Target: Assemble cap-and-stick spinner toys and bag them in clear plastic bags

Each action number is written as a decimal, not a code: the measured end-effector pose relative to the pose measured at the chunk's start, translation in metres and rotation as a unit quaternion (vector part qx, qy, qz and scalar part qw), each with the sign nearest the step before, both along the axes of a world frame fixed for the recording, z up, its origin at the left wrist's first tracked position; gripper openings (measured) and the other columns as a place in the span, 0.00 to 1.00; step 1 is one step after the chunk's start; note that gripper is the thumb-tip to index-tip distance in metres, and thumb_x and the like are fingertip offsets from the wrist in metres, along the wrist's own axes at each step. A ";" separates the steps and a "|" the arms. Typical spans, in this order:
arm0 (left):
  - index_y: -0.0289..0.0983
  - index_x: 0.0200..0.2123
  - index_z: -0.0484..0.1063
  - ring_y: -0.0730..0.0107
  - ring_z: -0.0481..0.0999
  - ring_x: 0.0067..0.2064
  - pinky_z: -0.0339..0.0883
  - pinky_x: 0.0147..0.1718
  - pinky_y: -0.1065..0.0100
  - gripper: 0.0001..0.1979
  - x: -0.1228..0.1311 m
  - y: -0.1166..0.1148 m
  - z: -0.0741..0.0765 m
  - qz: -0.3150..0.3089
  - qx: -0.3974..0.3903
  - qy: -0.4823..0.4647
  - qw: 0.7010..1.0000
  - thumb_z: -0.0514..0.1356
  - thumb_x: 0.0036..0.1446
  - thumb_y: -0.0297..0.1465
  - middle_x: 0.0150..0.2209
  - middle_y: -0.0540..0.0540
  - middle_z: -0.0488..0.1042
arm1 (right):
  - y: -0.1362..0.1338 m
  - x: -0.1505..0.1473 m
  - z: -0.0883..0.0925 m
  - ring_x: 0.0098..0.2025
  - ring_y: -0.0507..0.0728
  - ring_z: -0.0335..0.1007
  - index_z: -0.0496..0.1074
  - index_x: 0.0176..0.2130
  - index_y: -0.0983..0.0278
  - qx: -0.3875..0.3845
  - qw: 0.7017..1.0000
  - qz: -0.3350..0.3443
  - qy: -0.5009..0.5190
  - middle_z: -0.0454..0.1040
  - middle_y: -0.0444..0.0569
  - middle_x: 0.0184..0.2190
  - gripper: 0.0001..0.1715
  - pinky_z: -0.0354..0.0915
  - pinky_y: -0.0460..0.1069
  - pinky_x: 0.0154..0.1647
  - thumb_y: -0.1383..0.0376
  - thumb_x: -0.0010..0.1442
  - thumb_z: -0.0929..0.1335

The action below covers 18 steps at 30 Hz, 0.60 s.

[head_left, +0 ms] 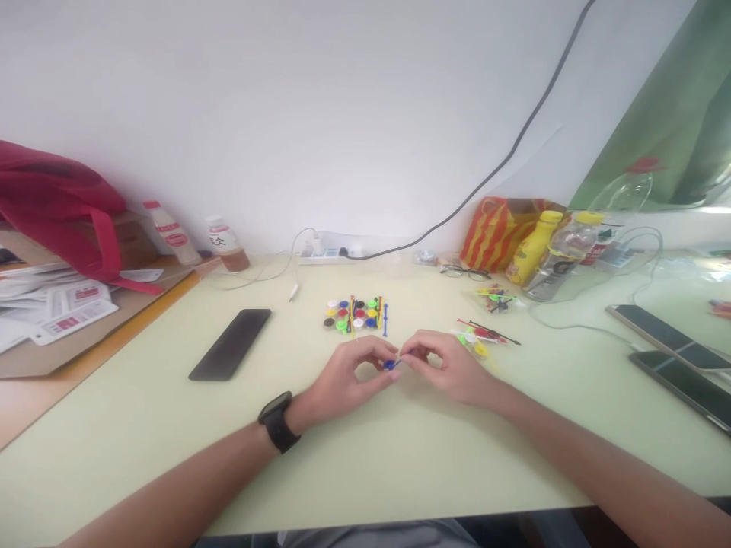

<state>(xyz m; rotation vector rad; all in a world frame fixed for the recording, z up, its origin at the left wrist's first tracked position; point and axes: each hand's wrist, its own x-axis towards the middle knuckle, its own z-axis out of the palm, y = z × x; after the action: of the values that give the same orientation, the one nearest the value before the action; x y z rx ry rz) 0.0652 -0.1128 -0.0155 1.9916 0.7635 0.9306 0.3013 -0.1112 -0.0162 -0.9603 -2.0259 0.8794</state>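
My left hand, with a black watch on its wrist, pinches a small blue round plastic piece between thumb and fingertips. From the other side my right hand grips a thin blue stick that meets the round piece; whether the two are joined I cannot tell. Just beyond my hands lies a grouped set of coloured discs and sticks, in red, blue, yellow, green, black and white. Past my right hand, more loose pieces lie scattered, with dark and red sticks among them.
A black phone lies to the left, and two more phones to the right. Bottles and a striped bag stand at the back right. Glasses and a power strip sit near the wall.
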 end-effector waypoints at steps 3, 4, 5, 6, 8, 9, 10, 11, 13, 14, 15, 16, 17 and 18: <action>0.36 0.46 0.79 0.62 0.79 0.45 0.74 0.48 0.61 0.10 0.001 0.001 0.002 -0.025 -0.063 -0.030 0.997 0.63 0.68 0.36 0.45 0.40 0.80 | 0.002 0.001 -0.003 0.35 0.55 0.70 0.75 0.45 0.61 0.000 0.999 -0.020 0.028 0.74 0.47 0.33 0.11 0.67 0.49 0.35 0.58 0.69 0.68; 0.36 0.46 0.79 0.63 0.79 0.44 0.74 0.47 0.62 0.10 0.001 0.002 0.002 -0.023 -0.078 -0.044 0.996 0.63 0.67 0.36 0.44 0.40 0.80 | 0.002 0.002 -0.004 0.35 0.56 0.70 0.73 0.49 0.60 0.006 0.999 -0.033 0.040 0.73 0.47 0.33 0.12 0.67 0.49 0.35 0.58 0.69 0.68; 0.36 0.45 0.79 0.64 0.78 0.43 0.74 0.46 0.62 0.10 0.000 0.003 0.001 -0.017 -0.091 -0.061 0.994 0.65 0.66 0.36 0.43 0.41 0.80 | 0.003 0.002 -0.005 0.35 0.55 0.69 0.72 0.52 0.60 0.015 0.998 -0.046 0.050 0.72 0.46 0.32 0.14 0.67 0.49 0.35 0.58 0.69 0.67; 0.36 0.44 0.79 0.65 0.78 0.42 0.74 0.46 0.63 0.10 0.000 0.005 0.000 -0.008 -0.105 -0.078 0.991 0.67 0.64 0.35 0.42 0.42 0.79 | 0.003 0.003 -0.005 0.34 0.55 0.68 0.70 0.54 0.59 0.027 0.997 -0.056 0.055 0.71 0.45 0.32 0.16 0.66 0.49 0.34 0.58 0.70 0.67; 0.36 0.43 0.78 0.68 0.78 0.40 0.75 0.43 0.65 0.11 0.000 0.009 -0.004 0.007 -0.139 -0.110 0.984 0.71 0.59 0.34 0.40 0.44 0.78 | 0.002 0.005 -0.005 0.32 0.54 0.66 0.70 0.55 0.59 0.049 0.996 -0.057 0.052 0.69 0.44 0.30 0.15 0.65 0.49 0.33 0.59 0.70 0.66; 0.35 0.42 0.78 0.69 0.78 0.39 0.75 0.42 0.67 0.12 0.001 0.010 -0.005 0.011 -0.157 -0.125 0.980 0.73 0.57 0.33 0.38 0.45 0.78 | 0.002 0.005 -0.005 0.31 0.54 0.65 0.71 0.54 0.59 0.056 0.996 -0.050 0.046 0.68 0.44 0.30 0.14 0.65 0.49 0.32 0.59 0.71 0.66; 0.35 0.40 0.77 0.70 0.78 0.37 0.75 0.40 0.68 0.13 0.001 0.011 -0.007 0.013 -0.174 -0.140 0.975 0.74 0.55 0.32 0.36 0.47 0.78 | 0.001 0.006 -0.005 0.31 0.54 0.64 0.71 0.54 0.58 0.059 0.997 -0.042 0.040 0.68 0.44 0.30 0.14 0.64 0.48 0.32 0.59 0.71 0.65; 0.35 0.39 0.77 0.71 0.78 0.36 0.75 0.39 0.68 0.13 0.001 0.012 -0.008 0.013 -0.190 -0.154 0.970 0.75 0.54 0.32 0.34 0.48 0.78 | 0.001 0.006 -0.005 0.31 0.54 0.64 0.70 0.56 0.58 0.059 0.997 -0.032 0.033 0.68 0.44 0.30 0.16 0.64 0.48 0.32 0.59 0.72 0.64; 0.34 0.37 0.77 0.72 0.79 0.35 0.75 0.37 0.69 0.13 0.001 0.013 -0.009 0.008 -0.216 -0.179 0.960 0.75 0.53 0.30 0.32 0.48 0.79 | -0.001 0.006 -0.006 0.31 0.54 0.64 0.66 0.62 0.56 0.059 0.998 -0.013 0.023 0.68 0.44 0.31 0.21 0.65 0.49 0.33 0.59 0.72 0.64; 0.33 0.36 0.77 0.71 0.80 0.35 0.75 0.37 0.69 0.12 0.001 0.012 -0.009 0.005 -0.226 -0.188 0.956 0.76 0.53 0.30 0.32 0.48 0.79 | -0.002 0.006 -0.006 0.31 0.54 0.64 0.62 0.66 0.55 0.062 0.998 -0.005 0.022 0.68 0.44 0.33 0.25 0.66 0.49 0.34 0.60 0.72 0.63; 0.33 0.36 0.77 0.71 0.80 0.35 0.76 0.37 0.69 0.12 0.000 0.012 -0.009 0.001 -0.234 -0.193 0.953 0.76 0.53 0.29 0.32 0.48 0.80 | -0.004 0.006 -0.006 0.31 0.54 0.64 0.56 0.69 0.53 0.068 0.997 0.002 0.020 0.68 0.44 0.34 0.29 0.66 0.50 0.34 0.60 0.72 0.63; 0.33 0.35 0.76 0.70 0.81 0.35 0.76 0.37 0.68 0.12 0.000 0.012 -0.009 -0.004 -0.240 -0.196 0.951 0.75 0.53 0.29 0.32 0.47 0.81 | -0.005 0.006 -0.007 0.31 0.54 0.64 0.51 0.71 0.52 0.076 0.997 0.008 0.017 0.68 0.45 0.36 0.33 0.67 0.51 0.35 0.60 0.72 0.63; 0.33 0.35 0.76 0.70 0.81 0.35 0.77 0.37 0.68 0.11 -0.001 0.012 -0.008 -0.010 -0.242 -0.197 0.950 0.75 0.54 0.29 0.32 0.46 0.81 | -0.006 0.006 -0.007 0.31 0.54 0.64 0.47 0.72 0.51 0.087 0.996 0.012 0.015 0.68 0.45 0.37 0.36 0.67 0.51 0.35 0.61 0.72 0.63; 0.33 0.34 0.76 0.69 0.82 0.35 0.77 0.37 0.67 0.11 -0.001 0.012 -0.008 -0.016 -0.242 -0.197 0.950 0.74 0.55 0.29 0.32 0.46 0.82 | -0.007 0.006 -0.007 0.31 0.54 0.64 0.44 0.73 0.50 0.098 0.995 0.014 0.013 0.68 0.46 0.39 0.37 0.68 0.52 0.36 0.61 0.72 0.63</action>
<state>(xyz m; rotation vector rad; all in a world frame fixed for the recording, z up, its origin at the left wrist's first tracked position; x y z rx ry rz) 0.0638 -0.1008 -0.0237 1.3344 0.6514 0.9721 0.3072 -0.1177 -0.0232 -0.8092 -2.0630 0.6889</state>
